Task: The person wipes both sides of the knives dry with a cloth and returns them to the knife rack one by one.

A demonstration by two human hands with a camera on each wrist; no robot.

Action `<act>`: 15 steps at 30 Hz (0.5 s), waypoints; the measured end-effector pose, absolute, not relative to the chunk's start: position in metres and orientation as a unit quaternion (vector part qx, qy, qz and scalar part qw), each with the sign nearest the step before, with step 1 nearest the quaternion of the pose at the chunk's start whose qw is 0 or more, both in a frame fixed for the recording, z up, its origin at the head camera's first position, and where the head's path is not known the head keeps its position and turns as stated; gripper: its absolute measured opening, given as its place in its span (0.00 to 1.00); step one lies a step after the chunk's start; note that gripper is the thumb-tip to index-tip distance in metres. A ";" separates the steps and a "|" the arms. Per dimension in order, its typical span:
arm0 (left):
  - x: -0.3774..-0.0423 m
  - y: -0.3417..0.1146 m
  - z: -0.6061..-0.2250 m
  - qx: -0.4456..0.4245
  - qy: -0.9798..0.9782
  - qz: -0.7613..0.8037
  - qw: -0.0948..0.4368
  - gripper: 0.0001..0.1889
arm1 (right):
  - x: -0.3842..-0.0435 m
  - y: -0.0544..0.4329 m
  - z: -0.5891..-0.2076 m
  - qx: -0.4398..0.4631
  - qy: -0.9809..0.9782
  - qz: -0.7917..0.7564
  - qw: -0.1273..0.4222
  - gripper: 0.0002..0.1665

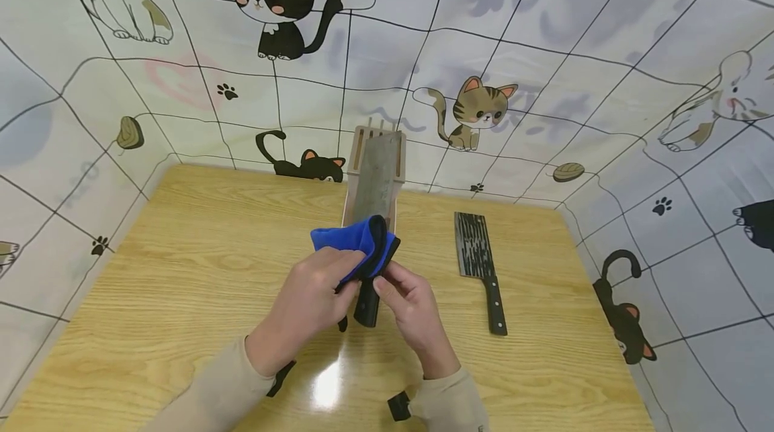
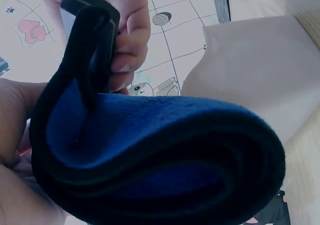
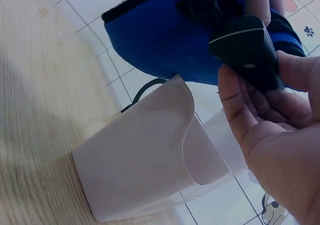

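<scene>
My left hand [image 1: 311,287] grips a folded blue cloth [image 1: 338,238] with black edging, which wraps over the lower blade of a cleaver. That cleaver [image 1: 376,173] has a broad grey blade pointing up and away from me. My right hand [image 1: 416,311] holds its black handle [image 3: 245,50] between thumb and fingers, just below the cloth. In the left wrist view the thick folds of the cloth [image 2: 165,120] hide most of the blade. Behind the blade stands a pale beige knife holder [image 3: 135,155], partly covered by cleaver and cloth in the head view.
A second cleaver [image 1: 476,247], its blade patterned black and grey, lies on the wooden table [image 1: 230,237] to the right. Cat-patterned sheeting [image 1: 387,35] surrounds the table at the back and sides. Black straps [image 1: 399,406] show near both sleeves.
</scene>
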State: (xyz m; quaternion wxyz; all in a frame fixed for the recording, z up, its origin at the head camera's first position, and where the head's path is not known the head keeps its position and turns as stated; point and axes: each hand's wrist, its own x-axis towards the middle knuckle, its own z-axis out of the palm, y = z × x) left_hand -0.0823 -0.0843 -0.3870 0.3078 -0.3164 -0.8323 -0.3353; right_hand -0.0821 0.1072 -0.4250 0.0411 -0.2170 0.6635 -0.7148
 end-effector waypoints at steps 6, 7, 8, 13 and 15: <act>-0.076 -0.082 -0.389 -0.326 -0.828 -0.338 0.305 0.18 | -0.084 0.110 -0.424 -0.204 0.665 -0.718 0.026 0.24; -0.075 -0.082 -0.390 -0.327 -0.829 -0.337 0.304 0.18 | -0.084 0.110 -0.424 -0.202 0.667 -0.717 0.023 0.24; -0.074 -0.081 -0.390 -0.327 -0.830 -0.338 0.300 0.17 | -0.084 0.110 -0.423 -0.199 0.668 -0.717 0.019 0.23; -0.070 -0.080 -0.391 -0.324 -0.833 -0.347 0.284 0.15 | -0.086 0.111 -0.421 -0.187 0.675 -0.714 0.000 0.21; -0.069 -0.080 -0.391 -0.324 -0.833 -0.350 0.281 0.15 | -0.087 0.111 -0.419 -0.176 0.677 -0.715 -0.006 0.21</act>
